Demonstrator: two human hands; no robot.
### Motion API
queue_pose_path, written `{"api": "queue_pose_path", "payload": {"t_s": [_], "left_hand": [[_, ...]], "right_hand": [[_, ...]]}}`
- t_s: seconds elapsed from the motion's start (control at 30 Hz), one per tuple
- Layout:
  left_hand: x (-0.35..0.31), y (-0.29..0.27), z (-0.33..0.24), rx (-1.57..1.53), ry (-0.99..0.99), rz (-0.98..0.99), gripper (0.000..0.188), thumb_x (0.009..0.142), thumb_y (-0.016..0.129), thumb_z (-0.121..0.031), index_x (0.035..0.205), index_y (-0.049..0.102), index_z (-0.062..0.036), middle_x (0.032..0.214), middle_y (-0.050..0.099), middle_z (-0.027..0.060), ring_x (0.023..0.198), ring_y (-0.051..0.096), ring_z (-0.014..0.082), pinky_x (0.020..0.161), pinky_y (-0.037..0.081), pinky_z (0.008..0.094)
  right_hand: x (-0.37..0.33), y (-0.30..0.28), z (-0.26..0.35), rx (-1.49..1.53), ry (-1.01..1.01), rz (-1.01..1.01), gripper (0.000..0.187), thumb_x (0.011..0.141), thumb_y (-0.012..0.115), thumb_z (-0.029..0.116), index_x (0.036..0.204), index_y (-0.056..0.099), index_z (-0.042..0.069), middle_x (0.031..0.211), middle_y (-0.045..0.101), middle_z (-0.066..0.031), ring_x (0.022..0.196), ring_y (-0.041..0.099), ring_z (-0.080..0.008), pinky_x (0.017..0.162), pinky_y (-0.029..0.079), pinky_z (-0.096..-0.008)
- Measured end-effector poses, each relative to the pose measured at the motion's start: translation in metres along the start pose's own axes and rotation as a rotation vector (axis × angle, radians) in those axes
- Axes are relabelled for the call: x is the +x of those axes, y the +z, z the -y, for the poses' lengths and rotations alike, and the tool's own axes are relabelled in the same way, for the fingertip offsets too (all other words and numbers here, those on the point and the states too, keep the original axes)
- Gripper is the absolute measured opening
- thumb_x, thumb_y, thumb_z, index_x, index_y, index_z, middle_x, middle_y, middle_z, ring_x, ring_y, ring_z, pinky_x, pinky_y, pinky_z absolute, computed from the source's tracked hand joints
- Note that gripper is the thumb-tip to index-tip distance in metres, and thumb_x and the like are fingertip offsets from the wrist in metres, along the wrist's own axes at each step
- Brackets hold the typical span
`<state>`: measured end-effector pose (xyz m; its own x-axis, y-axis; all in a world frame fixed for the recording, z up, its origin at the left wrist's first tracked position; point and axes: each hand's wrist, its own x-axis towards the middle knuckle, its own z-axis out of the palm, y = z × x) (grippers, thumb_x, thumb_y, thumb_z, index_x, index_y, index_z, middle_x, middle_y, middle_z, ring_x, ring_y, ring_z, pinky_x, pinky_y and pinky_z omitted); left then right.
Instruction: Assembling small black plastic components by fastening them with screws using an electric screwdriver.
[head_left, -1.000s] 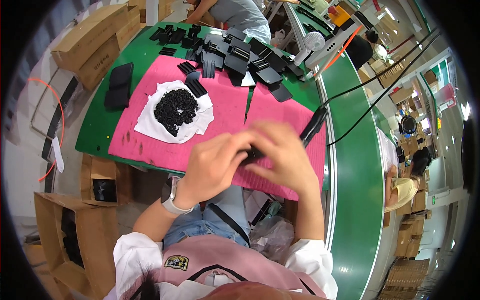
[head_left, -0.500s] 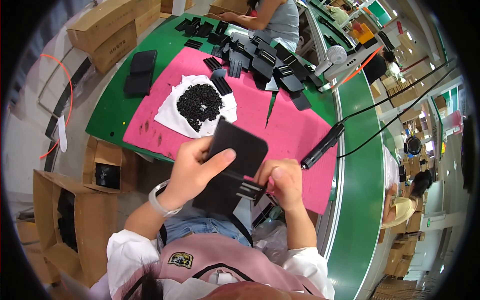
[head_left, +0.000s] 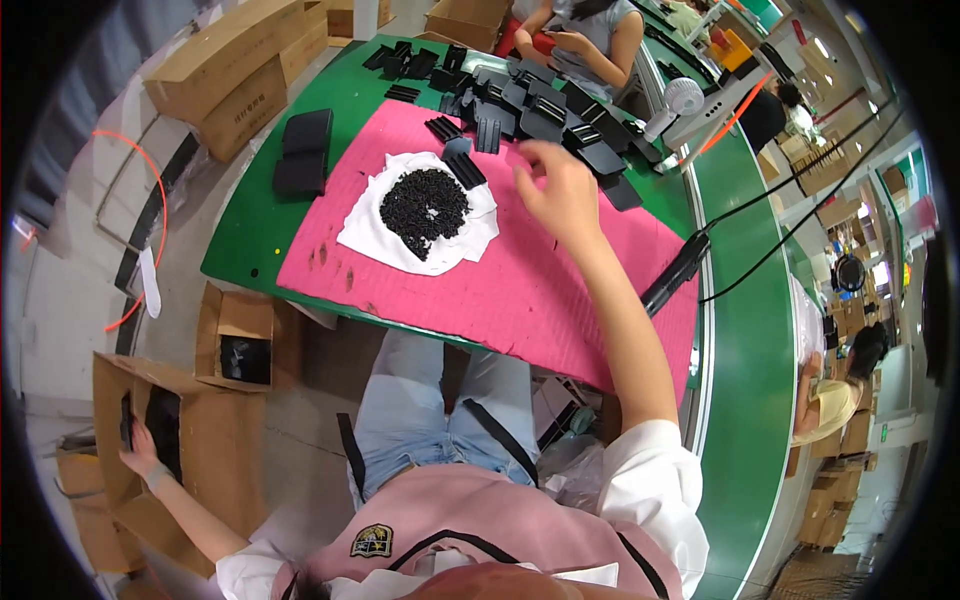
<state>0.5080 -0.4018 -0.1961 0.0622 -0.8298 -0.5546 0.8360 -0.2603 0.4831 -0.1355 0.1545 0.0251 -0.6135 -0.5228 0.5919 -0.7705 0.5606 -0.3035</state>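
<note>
Gripping blk plate (head_left: 126, 420) w/ L hand (head_left: 143, 453); R hand (head_left: 562, 200) loosely spread; ctn (head_left: 237, 113) has print.

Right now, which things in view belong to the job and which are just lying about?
Likely the job: black part at the left hand's fingers, carton, black parts near the right hand, small black pieces on cloth, corded tool, pink mat.

Seemingly just lying about: fan, orange cord at left, clear bag.

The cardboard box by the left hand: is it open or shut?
Open: nothing covers the top of the cardboard box, and something black shows inside, beside the left hand.
</note>
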Motion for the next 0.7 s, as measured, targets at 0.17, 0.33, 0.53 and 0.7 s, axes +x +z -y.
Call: {"api": "queue_pose_path", "payload": {"t_s": [0.17,0.33,0.53,0.7], "left_hand": [[-0.023,-0.014,-0.004,0.215,0.229,-0.012,0.065,0.087,0.048,-0.046,0.133,0.035,-0.0026,0.137,0.042,0.0133,0.132,0.033,0.0248,0.101,0.031,0.0536],[-0.057,0.069,0.082,0.288,0.087,0.282,0.038,0.09,0.053,-0.032,0.112,0.052,-0.0021,0.106,0.061,0.0105,0.098,0.059,0.0225,0.084,0.048,0.0378],[-0.264,0.184,0.257,0.523,-0.038,0.954,0.025,0.096,0.048,-0.022,0.106,0.056,0.0003,0.09,0.059,0.0072,0.08,0.056,0.0152,0.079,0.047,0.0282],[-0.429,0.194,0.347,0.634,-0.533,1.468,0.041,0.099,0.042,-0.026,0.13,0.04,0.0014,0.111,0.056,0.0125,0.097,0.058,0.0184,0.079,0.052,0.0297]], "right_hand": [[0.038,0.042,-0.034,-0.421,-0.139,-0.238,0.045,0.068,0.067,0.013,0.11,0.056,0.003,0.107,0.058,-0.0117,0.095,0.06,-0.027,0.07,0.053,-0.0382],[0.044,0.063,-0.079,-0.658,0.129,-0.064,0.041,0.074,0.062,0.009,0.113,0.052,0.002,0.11,0.054,-0.0095,0.097,0.059,-0.0231,0.064,0.055,-0.0332],[0.023,0.013,-0.035,-0.517,-0.147,-0.265,0.045,0.075,0.055,0.004,0.12,0.052,0.001,0.123,0.055,-0.0172,0.083,0.066,-0.0254,0.062,0.055,-0.0343],[-0.043,-0.016,0.069,-0.193,-0.507,-0.073,0.046,0.072,0.056,0.006,0.118,0.058,0.002,0.124,0.057,-0.02,0.084,0.067,-0.0231,0.062,0.054,-0.0295]]}}
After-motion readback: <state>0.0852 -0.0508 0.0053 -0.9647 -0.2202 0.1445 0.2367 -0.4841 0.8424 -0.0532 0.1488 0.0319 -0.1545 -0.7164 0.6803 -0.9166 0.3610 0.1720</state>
